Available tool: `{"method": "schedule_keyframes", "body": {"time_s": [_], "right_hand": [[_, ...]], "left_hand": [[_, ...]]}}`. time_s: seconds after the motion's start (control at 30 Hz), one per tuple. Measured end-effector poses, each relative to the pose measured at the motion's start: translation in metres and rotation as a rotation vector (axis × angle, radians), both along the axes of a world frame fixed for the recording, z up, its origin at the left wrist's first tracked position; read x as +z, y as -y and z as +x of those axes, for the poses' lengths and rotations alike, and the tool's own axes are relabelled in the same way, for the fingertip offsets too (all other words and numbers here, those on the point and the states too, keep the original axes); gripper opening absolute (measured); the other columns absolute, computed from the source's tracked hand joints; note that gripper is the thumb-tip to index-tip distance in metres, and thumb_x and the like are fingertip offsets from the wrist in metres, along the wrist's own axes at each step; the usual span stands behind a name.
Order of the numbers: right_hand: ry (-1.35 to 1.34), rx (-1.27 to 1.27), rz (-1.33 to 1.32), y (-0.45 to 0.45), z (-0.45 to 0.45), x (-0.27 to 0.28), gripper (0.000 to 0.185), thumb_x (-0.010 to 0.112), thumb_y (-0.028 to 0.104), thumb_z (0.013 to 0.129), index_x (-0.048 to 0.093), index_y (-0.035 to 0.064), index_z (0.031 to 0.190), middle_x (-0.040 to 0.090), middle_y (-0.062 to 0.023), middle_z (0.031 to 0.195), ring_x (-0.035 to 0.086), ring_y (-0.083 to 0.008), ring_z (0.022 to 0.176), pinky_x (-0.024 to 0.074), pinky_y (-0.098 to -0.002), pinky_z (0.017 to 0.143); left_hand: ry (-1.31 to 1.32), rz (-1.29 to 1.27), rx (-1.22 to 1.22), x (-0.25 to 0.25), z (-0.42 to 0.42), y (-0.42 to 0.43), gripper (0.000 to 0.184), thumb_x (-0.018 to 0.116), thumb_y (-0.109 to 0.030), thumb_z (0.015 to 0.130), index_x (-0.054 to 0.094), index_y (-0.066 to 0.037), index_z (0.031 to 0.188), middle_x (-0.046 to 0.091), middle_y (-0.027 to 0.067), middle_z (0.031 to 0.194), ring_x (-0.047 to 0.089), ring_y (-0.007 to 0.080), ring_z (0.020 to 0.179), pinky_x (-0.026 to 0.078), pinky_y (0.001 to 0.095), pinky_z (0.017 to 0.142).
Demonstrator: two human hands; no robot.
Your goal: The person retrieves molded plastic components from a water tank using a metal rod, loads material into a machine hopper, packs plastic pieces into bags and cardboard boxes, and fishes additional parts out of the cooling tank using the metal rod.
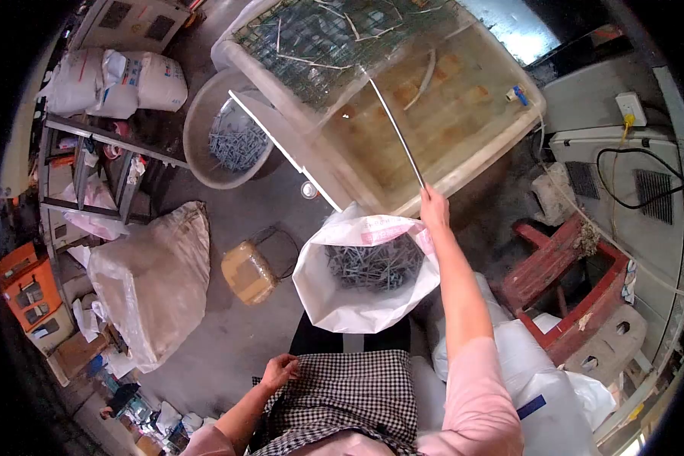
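Note:
A thin metal rod (395, 125) is gripped in my right hand (433, 207), its far end reaching over the water tank (501, 144) at the divider between its two parts. Just below that hand stands an open white sack (334, 308) holding many grey plastic pieces (376, 266). My left hand (281, 371) rests by the checkered apron (349, 380) at my lap, its fingers curled; whether anything is in them is hidden. Dark netting with white strips (311, 45) fills the tank's upper left part.
A round tub (197, 156) with grey pieces stands left of the tank, beside a slanted white board (281, 144). A small taped stool (249, 273) and a large sack (156, 281) are at left. A red metal frame (608, 292) and white sacks (524, 365) lie at right.

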State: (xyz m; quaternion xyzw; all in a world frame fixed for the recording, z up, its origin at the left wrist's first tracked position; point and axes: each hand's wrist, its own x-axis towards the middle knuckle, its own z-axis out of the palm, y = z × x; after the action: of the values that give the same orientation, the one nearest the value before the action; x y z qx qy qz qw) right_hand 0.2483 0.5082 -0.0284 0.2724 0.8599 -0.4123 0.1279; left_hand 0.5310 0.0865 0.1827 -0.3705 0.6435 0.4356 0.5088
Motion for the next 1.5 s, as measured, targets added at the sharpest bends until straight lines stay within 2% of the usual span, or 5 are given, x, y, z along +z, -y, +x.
{"method": "schedule_keyframes", "body": {"time_s": [0.23, 0.5, 0.97, 1.3, 1.5], "right_hand": [[-0.088, -0.012, -0.124, 0.021, -0.048, 0.001, 0.032, 0.049, 0.028, 0.086, 0.058, 0.0034, 0.104, 0.059, -0.0234, 0.089, 0.056, -0.0384, 0.087, 0.0450, -0.0411, 0.071], [-0.037, -0.209, -0.047, -0.025, 0.080, 0.019, 0.030, 0.051, 0.023, 0.086, 0.058, 0.0036, 0.108, 0.059, -0.0206, 0.099, 0.058, -0.0340, 0.092, 0.0457, -0.0358, 0.076], [-0.193, -0.116, -0.110, -0.014, -0.105, -0.030, 0.026, 0.047, 0.024, 0.088, 0.058, 0.0022, 0.097, 0.058, -0.0235, 0.083, 0.054, -0.0405, 0.078, 0.0425, -0.0415, 0.066], [-0.179, -0.126, -0.019, -0.044, 0.034, -0.020, 0.031, 0.048, 0.022, 0.088, 0.056, 0.0000, 0.108, 0.059, -0.0230, 0.097, 0.056, -0.0365, 0.092, 0.0442, -0.0387, 0.077], [-0.172, -0.085, -0.051, -0.046, -0.050, -0.039, 0.030, 0.047, 0.022, 0.088, 0.056, 0.0020, 0.109, 0.058, -0.0240, 0.096, 0.056, -0.0375, 0.091, 0.0436, -0.0400, 0.075]], "left_hand": [[-0.007, -0.035, -0.001, 0.008, -0.004, 0.002, 0.021, 0.050, -0.014, 0.088, 0.053, 0.004, 0.099, 0.060, 0.0108, 0.079, 0.061, 0.0167, 0.068, 0.051, 0.0271, 0.060], [-0.022, 0.017, -0.098, 0.005, -0.026, -0.017, 0.022, 0.050, -0.015, 0.088, 0.053, 0.004, 0.100, 0.060, 0.0102, 0.077, 0.061, 0.0164, 0.067, 0.051, 0.0277, 0.061], [0.020, -0.057, 0.056, -0.008, -0.007, -0.011, 0.023, 0.049, -0.015, 0.089, 0.052, 0.003, 0.103, 0.062, 0.0096, 0.079, 0.062, 0.0158, 0.070, 0.050, 0.0260, 0.059], [-0.004, 0.006, 0.001, -0.007, -0.024, -0.017, 0.023, 0.048, -0.015, 0.089, 0.052, 0.005, 0.101, 0.060, 0.0096, 0.077, 0.060, 0.0157, 0.067, 0.051, 0.0270, 0.059], [-0.072, 0.022, -0.032, -0.020, -0.015, -0.009, 0.023, 0.049, -0.015, 0.088, 0.053, 0.005, 0.100, 0.060, 0.0097, 0.077, 0.061, 0.0162, 0.068, 0.051, 0.0278, 0.060]]}}
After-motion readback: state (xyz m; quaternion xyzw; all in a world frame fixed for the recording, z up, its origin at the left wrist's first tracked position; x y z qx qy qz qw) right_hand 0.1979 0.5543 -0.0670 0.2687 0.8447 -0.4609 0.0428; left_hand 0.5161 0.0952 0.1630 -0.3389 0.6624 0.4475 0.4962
